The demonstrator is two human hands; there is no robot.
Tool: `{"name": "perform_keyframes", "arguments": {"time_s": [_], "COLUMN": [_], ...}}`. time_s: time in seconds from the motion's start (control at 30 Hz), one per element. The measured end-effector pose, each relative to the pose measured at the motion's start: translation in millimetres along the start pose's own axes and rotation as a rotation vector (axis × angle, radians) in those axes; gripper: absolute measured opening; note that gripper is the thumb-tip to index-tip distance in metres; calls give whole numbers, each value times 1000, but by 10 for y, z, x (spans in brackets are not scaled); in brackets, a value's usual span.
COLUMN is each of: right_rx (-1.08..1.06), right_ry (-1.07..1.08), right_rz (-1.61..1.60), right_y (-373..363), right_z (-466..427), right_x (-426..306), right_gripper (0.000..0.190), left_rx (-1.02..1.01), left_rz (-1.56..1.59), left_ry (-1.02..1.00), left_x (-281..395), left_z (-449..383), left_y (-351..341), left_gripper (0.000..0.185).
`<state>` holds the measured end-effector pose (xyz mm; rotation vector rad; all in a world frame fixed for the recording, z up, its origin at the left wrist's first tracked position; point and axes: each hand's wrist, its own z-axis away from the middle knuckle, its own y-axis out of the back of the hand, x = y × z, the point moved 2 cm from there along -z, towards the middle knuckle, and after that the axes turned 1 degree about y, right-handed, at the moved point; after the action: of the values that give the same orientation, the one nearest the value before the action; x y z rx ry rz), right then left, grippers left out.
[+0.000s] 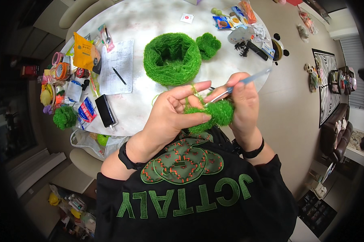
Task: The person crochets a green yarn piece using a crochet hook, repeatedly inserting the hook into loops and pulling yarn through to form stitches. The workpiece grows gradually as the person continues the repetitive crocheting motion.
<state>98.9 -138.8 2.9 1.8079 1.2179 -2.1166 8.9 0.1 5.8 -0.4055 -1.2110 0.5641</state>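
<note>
My left hand (175,110) pinches a fuzzy green crocheted piece (219,113) between thumb and fingers, just in front of my chest. A strand of green yarn (194,89) loops around its raised index finger. In my right hand (244,99) is a crochet hook with a blue-grey handle (253,78); its metal shaft points down-left to the piece, and the tip is hidden at the stitches. Beyond my hands on the table sits a large hollow roll of the same green yarn (172,59). A small ruffled green piece (208,46) touches its right side.
The round marble-look table (157,18) holds a written sheet (116,66) with a black pen (119,76). Left are a smartphone (104,111), a yellow packet (86,53) and another green ruffled piece (65,117). Snack packets (222,22) and a black remote (257,50) lie right.
</note>
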Motion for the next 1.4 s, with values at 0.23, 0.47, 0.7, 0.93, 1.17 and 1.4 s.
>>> {"name": "perform_keyframes", "arguments": {"time_s": [0.23,0.47,0.7,0.93,1.17,1.4], "right_rx": [-305,-269,-368,-484,-440,-95], "right_ry": [875,78,487,1021,1021,123], "right_rz": [1018,56,623,1282,1107,141], "right_y": [-78,68,70,-130,-82,-27], "right_z": [-71,-126,-97,37,-18,-37], "right_x": [-55,49,-135,-162,-89,47], "right_gripper": [30,13,8,20,14,18], "left_rx": [78,124,108,79,-86,89], "left_rz": [58,-33,-50,126,260,59], "left_ry": [-37,-80,-107,-17,129,-31], "left_x": [10,45,4,-27,29,19], "left_z": [-16,-27,-7,-50,-35,-15], "left_y": [-12,1,69,60,82,21], "left_gripper": [67,65,60,57,60,66]}}
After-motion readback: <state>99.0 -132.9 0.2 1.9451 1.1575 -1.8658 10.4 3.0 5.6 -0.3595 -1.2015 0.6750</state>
